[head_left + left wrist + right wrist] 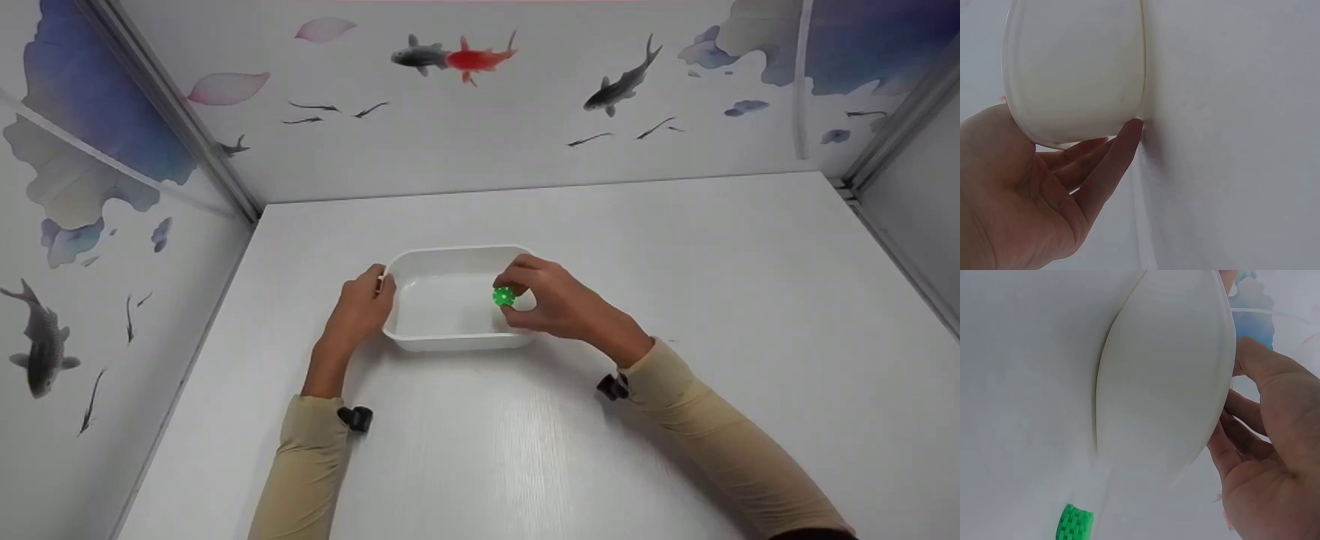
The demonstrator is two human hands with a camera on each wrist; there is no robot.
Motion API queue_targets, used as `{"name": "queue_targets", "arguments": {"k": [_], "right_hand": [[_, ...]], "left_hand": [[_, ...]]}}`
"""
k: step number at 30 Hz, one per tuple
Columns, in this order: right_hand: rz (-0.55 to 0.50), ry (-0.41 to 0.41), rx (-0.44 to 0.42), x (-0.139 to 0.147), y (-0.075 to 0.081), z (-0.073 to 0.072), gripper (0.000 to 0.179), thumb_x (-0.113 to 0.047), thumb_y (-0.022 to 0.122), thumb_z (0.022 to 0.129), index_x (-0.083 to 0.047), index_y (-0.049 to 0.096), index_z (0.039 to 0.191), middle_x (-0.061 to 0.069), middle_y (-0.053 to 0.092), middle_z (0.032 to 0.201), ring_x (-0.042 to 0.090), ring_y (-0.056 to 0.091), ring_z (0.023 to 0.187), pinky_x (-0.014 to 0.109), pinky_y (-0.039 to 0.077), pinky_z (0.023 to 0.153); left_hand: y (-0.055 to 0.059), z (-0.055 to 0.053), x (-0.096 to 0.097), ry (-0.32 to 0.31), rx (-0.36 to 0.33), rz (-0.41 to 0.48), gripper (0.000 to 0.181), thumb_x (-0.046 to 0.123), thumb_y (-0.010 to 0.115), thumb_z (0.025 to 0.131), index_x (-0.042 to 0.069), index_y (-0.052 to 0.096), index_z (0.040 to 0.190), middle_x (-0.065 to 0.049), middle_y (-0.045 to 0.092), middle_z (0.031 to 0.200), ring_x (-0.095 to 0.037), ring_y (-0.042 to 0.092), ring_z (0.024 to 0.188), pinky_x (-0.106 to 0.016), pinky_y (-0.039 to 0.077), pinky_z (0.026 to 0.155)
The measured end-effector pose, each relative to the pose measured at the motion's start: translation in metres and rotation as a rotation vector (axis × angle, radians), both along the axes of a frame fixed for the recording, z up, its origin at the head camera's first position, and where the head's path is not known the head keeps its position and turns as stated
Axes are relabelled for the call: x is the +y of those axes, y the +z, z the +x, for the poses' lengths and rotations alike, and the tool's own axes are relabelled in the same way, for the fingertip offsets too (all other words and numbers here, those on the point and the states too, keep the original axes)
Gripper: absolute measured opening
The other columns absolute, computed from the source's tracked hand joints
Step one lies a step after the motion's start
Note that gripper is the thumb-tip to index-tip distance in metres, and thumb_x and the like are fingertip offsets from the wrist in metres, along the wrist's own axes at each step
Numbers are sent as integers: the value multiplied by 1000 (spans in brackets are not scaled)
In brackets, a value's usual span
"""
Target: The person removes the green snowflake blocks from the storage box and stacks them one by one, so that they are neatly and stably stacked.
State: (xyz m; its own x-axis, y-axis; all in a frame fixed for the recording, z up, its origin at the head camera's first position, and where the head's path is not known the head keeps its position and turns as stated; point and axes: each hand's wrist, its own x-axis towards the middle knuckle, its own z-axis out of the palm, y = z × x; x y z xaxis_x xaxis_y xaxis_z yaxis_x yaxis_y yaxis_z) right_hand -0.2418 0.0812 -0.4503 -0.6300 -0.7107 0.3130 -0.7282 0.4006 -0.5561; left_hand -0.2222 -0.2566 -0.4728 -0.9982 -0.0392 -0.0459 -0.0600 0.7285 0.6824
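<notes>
A white rectangular plastic basin [442,341] with rounded corners sits on the table. My left hand [363,306] grips its left end, thumb over the rim and fingers along the outside; in the left wrist view one fingertip reaches the basin's lower edge. Above the basin's right part, my right hand [559,300] pinches a small round green notched disc [504,296] between thumb and fingers. The right wrist view hides that disc behind the basin wall [1165,377]. Another green piece, a textured curved block [1075,523], lies on the table beyond the basin's right end, mostly covered by the right hand in the head view.
The white table [465,435] spreads around the basin. A white panel [480,142] painted with fish stands at the back, and another [90,300] rises on the left. Each sleeve cuff carries a small black camera, such as the left one [358,419].
</notes>
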Motion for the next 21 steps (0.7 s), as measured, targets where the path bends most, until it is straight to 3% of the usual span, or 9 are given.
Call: {"name": "queue_targets", "arguments": {"k": [10,16,21], "right_hand": [[14,-58,23,26,3,1,28,-6,79,94,-3,74,122,9,69,121,21,71,103,42,64,93],[21,-95,51,43,7,-1,29,-10,82,95,-3,75,122,9,69,123,23,72,104,40,64,92],[17,-129,16,54,8,-4,33,-9,84,93,-3,76,124,9,71,121,21,72,105,42,65,93]], "left_hand": [[-2,0,-2,-9,28,-1,47,33,39,117,4,59,147,-18,75,131,-28,73,107,-45,60,92],[-2,1,-2,-7,11,-13,48,34,38,117,3,57,148,-18,74,132,-28,72,107,-46,60,94],[-3,1,0,2,3,-2,49,35,38,116,3,57,149,-19,73,134,-30,73,113,-49,60,98]]}}
